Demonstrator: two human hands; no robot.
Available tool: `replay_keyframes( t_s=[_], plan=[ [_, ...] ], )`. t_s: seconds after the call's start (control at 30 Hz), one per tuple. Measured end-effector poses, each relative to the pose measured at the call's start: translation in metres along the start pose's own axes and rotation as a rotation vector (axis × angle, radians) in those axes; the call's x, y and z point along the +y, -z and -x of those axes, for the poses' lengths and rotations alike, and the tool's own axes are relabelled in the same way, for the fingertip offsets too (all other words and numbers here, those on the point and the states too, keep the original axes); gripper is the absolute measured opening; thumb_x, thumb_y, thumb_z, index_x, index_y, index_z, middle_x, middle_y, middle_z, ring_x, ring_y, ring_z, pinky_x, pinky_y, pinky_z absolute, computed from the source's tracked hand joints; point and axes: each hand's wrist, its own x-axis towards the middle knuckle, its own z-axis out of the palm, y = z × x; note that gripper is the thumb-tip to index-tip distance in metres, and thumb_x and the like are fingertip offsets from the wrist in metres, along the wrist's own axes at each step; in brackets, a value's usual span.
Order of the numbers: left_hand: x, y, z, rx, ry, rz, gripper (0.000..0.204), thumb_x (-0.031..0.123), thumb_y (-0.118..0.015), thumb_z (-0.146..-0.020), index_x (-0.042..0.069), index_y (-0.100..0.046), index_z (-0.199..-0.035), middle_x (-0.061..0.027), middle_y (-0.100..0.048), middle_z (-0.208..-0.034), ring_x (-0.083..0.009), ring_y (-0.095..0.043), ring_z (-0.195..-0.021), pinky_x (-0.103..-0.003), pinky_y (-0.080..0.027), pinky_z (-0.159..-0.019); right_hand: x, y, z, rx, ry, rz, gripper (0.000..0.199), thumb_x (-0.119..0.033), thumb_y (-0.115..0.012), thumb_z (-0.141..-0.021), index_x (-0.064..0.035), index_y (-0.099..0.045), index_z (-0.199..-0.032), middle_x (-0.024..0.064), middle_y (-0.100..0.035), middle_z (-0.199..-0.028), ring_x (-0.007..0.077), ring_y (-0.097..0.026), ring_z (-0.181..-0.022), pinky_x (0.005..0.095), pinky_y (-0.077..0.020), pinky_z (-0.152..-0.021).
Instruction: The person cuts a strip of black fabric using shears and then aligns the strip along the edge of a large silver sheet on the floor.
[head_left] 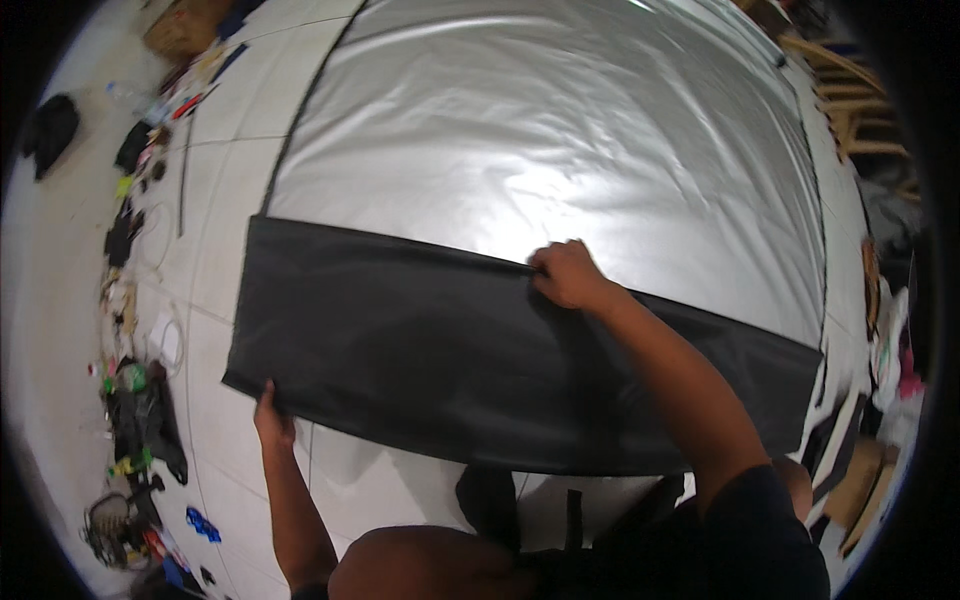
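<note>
A large sheet with a shiny silver face (560, 130) is spread on the floor. Its near part is turned over, so the black side (400, 320) shows as a wide band across the view. At the band's far edge, near its middle, my right hand (570, 275) is closed on the material with curled fingers. My left hand (272, 418) grips the near edge close to the left corner, thumb on top and the other fingers hidden beneath. Wrinkles run over the silver part.
Pale tiles (225, 170) surround the sheet. Along the left lie cluttered odds and ends, including a black bag (145, 420) and a blue item (202, 525). To the right are wooden furniture (850, 95) and cardboard (862, 485). My knee (420, 565) is just below the near edge.
</note>
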Motion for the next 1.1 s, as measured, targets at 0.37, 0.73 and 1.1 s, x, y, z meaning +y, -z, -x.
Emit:
replay_keyframes(
  t_s=[0.37,0.73,1.1],
  plan=[
    [-0.065,-0.005,0.026,-0.042,0.083,0.060,0.056,0.033,-0.062,-0.092,-0.003,-0.047,-0.132,-0.0122,-0.051,-0.137,-0.0259,-0.049,-0.123,-0.041,-0.035,-0.107,0.009,0.002,0.024,0.192,-0.035,-0.027,0.036,-0.020,-0.066,-0.077,-0.0090,-0.055,-0.110,0.0140,-0.058,-0.100,0.0330,-0.057,-0.097,0.0455,-0.0427,-0.085],
    [-0.060,0.002,0.034,-0.046,-0.525,-0.986,0.073,0.050,-0.063,-0.086,-0.009,-0.050,-0.127,-0.0271,-0.061,-0.116,-0.0423,-0.057,-0.109,-0.049,-0.045,-0.094,0.091,0.009,0.140,0.237,-0.303,0.152,0.026,-0.013,-0.048,-0.087,-0.0051,-0.058,-0.110,0.0141,-0.056,-0.112,0.0305,-0.053,-0.112,0.0532,-0.0309,-0.107],
    [-0.082,-0.257,0.161,-0.807,-1.045,-1.675,0.061,0.026,-0.063,-0.087,0.001,-0.043,-0.139,-0.0259,-0.039,-0.142,-0.0411,-0.036,-0.133,-0.048,-0.029,-0.110,0.088,-0.004,0.135,0.374,-0.294,0.084,0.022,-0.016,-0.052,-0.087,-0.0078,-0.062,-0.104,0.0104,-0.056,-0.109,0.0273,-0.052,-0.109,0.0534,-0.0278,-0.109]
  ],
)
